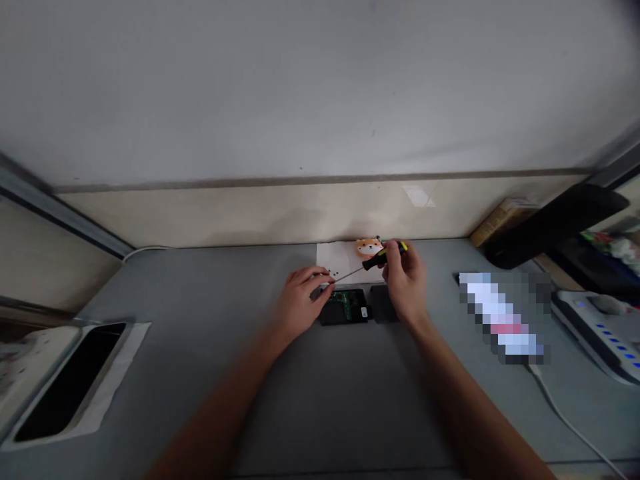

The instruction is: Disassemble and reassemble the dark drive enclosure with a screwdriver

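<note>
Screwdriver (377,257) is up off the table, slanting down-left above the edge of an opened black case (345,308) with green circuit board showing; the case lies flat on the grey table (200,373). My right hand (407,283) is closed around the black-and-yellow handle. My left hand (303,300) is at the shaft's tip, thumb and fingers almost together beside the case; I can't tell whether they pinch anything, or what the tip touches. Black flat piece (383,303) sits just right of the case, partly under my right wrist. Behind: white paper (333,253) with small dark bits (336,272), plus an orange-and-white animal figure (368,248). Farther right I get a pixelated patch (500,313), white cable (560,407), power strip (597,333), black cylinder (555,223) leaning by a box (500,220). Far left: dark-screened device (73,383) on white sheet (115,377).
</note>
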`<state>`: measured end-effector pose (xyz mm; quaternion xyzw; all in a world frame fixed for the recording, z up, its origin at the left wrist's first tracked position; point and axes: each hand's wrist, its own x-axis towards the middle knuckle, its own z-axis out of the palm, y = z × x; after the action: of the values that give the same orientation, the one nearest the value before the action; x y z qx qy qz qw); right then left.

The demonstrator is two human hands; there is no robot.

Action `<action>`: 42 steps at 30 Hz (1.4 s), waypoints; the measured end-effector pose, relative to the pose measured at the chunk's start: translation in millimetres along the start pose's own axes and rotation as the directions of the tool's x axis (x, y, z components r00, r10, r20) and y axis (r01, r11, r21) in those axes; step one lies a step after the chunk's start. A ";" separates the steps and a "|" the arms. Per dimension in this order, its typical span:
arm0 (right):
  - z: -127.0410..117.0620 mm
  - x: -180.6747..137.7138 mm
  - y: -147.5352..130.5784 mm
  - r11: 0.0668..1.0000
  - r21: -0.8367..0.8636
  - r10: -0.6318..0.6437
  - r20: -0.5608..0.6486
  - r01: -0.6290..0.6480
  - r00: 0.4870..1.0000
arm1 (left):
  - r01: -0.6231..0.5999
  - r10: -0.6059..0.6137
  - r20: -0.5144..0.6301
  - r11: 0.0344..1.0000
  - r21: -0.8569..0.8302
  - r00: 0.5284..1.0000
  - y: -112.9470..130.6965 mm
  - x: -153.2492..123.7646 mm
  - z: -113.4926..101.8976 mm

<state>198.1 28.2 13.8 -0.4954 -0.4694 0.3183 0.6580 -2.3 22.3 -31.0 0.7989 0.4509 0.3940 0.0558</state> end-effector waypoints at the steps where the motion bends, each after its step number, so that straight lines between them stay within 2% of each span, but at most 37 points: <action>1: 0.1 -0.2 0.0 1.000 -0.001 -0.020 0.015 0.020 1.000 | -0.010 0.010 0.010 1.000 0.006 1.000 0.7 0.0 -0.8; 4: 0.3 -1.2 0.8 0.998 -0.015 -0.061 0.051 0.062 0.997 | -0.019 0.017 0.072 1.000 0.024 0.997 2.7 1.0 -5.3; 9: 2.0 -3.5 3.9 0.997 -0.056 -0.049 0.086 0.053 0.995 | 0.034 -0.043 0.131 0.997 0.065 0.990 0.0 4.9 -14.6; 14: 4.1 -5.7 3.7 0.995 -0.063 -0.065 0.129 0.074 0.989 | 0.023 -0.041 0.200 0.996 0.089 0.979 -5.6 5.5 -14.6; 20: 3.5 -7.0 3.9 0.989 -0.113 -0.076 0.129 0.091 0.989 | -0.023 0.010 0.266 0.999 0.047 0.964 -3.2 5.6 -14.3; 25: 3.9 -9.8 5.8 0.982 -0.148 -0.097 0.156 0.121 0.983 | 0.008 -0.015 0.330 1.000 0.023 0.944 -0.4 7.2 -16.5; 34: 3.8 -14.5 0.1 0.950 -0.248 -0.147 0.178 0.189 0.973 | 0.020 -0.014 0.323 1.000 -0.016 0.946 -0.2 6.7 -18.6; 38: 3.6 -13.6 0.4 0.959 -0.199 -0.173 0.160 0.203 0.972 | 0.034 -0.025 0.270 0.999 -0.028 0.963 2.7 6.7 -18.6; 42: 3.9 -11.8 0.0 0.974 -0.136 -0.163 0.134 0.181 0.977 | 0.071 -0.047 0.269 0.994 -0.078 0.962 6.2 6.7 -18.3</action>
<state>190.2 19.1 10.5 -0.4795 -0.5721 0.2542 0.6149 -8.7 18.9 -11.8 0.8278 0.4452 0.3003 0.1625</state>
